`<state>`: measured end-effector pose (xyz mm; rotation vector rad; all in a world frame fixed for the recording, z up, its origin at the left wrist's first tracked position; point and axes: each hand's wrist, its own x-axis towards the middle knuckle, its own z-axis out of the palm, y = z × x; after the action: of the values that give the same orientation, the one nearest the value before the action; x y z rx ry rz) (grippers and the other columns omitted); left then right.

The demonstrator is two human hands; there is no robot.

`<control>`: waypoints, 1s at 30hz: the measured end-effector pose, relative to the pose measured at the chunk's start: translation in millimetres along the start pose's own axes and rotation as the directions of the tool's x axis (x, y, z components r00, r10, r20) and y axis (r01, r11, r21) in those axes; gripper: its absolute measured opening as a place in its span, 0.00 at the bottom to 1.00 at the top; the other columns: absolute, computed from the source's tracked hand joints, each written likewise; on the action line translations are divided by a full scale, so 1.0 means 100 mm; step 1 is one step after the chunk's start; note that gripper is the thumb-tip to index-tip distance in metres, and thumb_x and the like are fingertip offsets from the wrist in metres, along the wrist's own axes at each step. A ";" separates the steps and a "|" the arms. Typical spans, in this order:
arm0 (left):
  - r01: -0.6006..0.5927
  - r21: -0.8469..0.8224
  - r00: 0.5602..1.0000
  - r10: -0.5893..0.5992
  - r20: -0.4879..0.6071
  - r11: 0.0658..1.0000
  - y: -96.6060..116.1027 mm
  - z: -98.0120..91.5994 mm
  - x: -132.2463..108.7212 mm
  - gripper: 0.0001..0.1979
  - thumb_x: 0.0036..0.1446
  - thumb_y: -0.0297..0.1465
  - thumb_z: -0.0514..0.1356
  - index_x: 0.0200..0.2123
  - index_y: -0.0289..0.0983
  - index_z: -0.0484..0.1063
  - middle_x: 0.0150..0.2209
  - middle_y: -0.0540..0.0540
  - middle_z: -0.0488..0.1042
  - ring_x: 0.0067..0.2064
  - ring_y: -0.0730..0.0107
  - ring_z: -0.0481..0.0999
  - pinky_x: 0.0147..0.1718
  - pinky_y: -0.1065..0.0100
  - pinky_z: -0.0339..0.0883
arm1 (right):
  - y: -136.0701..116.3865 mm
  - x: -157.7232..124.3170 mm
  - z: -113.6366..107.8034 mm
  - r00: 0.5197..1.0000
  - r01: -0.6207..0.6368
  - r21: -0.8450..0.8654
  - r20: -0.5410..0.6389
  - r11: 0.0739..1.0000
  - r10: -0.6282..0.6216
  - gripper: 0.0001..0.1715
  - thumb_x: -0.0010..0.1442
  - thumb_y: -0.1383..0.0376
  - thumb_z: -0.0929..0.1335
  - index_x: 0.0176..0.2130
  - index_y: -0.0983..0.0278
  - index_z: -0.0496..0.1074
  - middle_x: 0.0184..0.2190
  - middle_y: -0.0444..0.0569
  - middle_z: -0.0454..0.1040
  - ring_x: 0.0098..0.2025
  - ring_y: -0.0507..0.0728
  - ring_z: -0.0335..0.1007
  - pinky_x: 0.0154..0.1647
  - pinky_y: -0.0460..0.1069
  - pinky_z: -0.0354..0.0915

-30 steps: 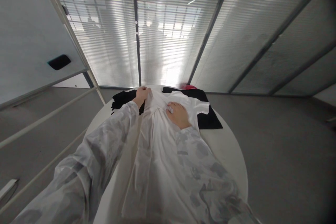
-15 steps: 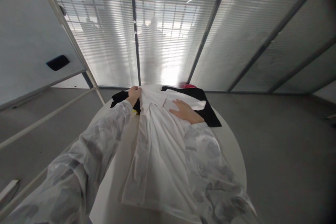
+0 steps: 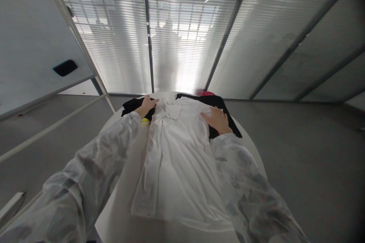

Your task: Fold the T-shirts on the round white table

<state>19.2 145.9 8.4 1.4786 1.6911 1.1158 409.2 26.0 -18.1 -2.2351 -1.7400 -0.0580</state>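
A white shirt lies on a round white desk, its hem towards the wearer of the camera and its upper part at the far side. Soft creases run down its length, a long folded strip follows its left side, and a small flap of cloth is turned over near the top.

The left hand touches the shirt's far left edge with its fingertips; whether they pinch the fabric cannot be told. The right hand is spread, palm down, on the shirt's upper right side. Both arms wear loose, sheer sleeves patterned in grey and white.

Black cloth lies beside the left hand, with something small and yellow just below. Another black cloth reaches out from beneath the shirt on the right. Beyond stands a glass partition with blinds.
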 end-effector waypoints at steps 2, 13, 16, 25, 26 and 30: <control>0.027 -0.007 1.000 -0.027 -0.007 1.000 -0.09 -0.02 -0.09 0.33 0.63 0.38 0.76 0.66 0.35 0.69 0.63 0.33 0.75 0.49 0.60 0.83 0.48 0.57 0.80 | 0.12 0.00 0.00 0.994 -0.100 0.040 -0.044 0.994 0.101 0.50 0.71 0.37 0.67 0.74 0.68 0.64 0.74 0.70 0.67 0.75 0.76 0.63 0.74 0.68 0.59; -0.664 0.401 0.745 0.605 0.283 0.631 -0.40 -0.34 -1.36 0.30 0.68 0.44 0.67 0.69 0.42 0.71 0.71 0.37 0.72 0.72 0.45 0.70 0.74 0.46 0.60 | 0.31 0.13 -0.01 0.955 -0.229 0.224 -0.138 0.947 0.264 0.49 0.57 0.47 0.78 0.68 0.68 0.70 0.64 0.70 0.75 0.67 0.75 0.71 0.68 0.64 0.64; -0.763 0.325 0.646 0.631 0.430 0.559 -0.47 -0.33 -1.50 0.29 0.73 0.45 0.62 0.72 0.43 0.69 0.71 0.39 0.73 0.73 0.49 0.71 0.76 0.46 0.58 | 0.31 0.21 -0.05 0.951 -0.231 0.380 -0.107 0.896 0.290 0.37 0.55 0.56 0.77 0.61 0.66 0.77 0.55 0.64 0.81 0.57 0.70 0.77 0.61 0.60 0.69; -0.771 0.285 0.628 0.606 0.488 0.570 -0.56 -0.33 -1.50 0.28 0.75 0.47 0.59 0.71 0.41 0.71 0.73 0.38 0.72 0.73 0.49 0.71 0.78 0.42 0.53 | -0.52 0.29 -0.29 0.952 0.100 0.601 -0.288 0.793 0.099 0.29 0.59 0.61 0.69 0.59 0.62 0.77 0.48 0.53 0.84 0.46 0.61 0.80 0.53 0.54 0.73; -0.766 0.280 0.634 0.606 0.482 0.579 -0.55 -0.33 -1.50 0.28 0.75 0.47 0.60 0.71 0.41 0.71 0.72 0.38 0.72 0.73 0.49 0.71 0.78 0.42 0.54 | -0.71 0.29 -0.33 0.951 0.149 0.628 -0.302 0.764 0.062 0.29 0.61 0.60 0.69 0.60 0.61 0.76 0.49 0.53 0.84 0.46 0.61 0.80 0.53 0.54 0.74; -0.751 0.242 0.648 0.616 0.447 0.614 -0.55 -0.35 -1.50 0.29 0.74 0.47 0.60 0.71 0.41 0.71 0.71 0.37 0.74 0.71 0.47 0.74 0.77 0.41 0.55 | -1.43 0.21 -0.37 0.978 0.199 0.827 -0.132 0.526 -0.162 0.40 0.63 0.55 0.71 0.71 0.56 0.64 0.60 0.53 0.81 0.46 0.59 0.81 0.52 0.54 0.77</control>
<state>-9.5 -8.9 -35.8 2.5910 1.1438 0.7986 284.3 66.8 52.9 -1.3087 -1.4833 0.5777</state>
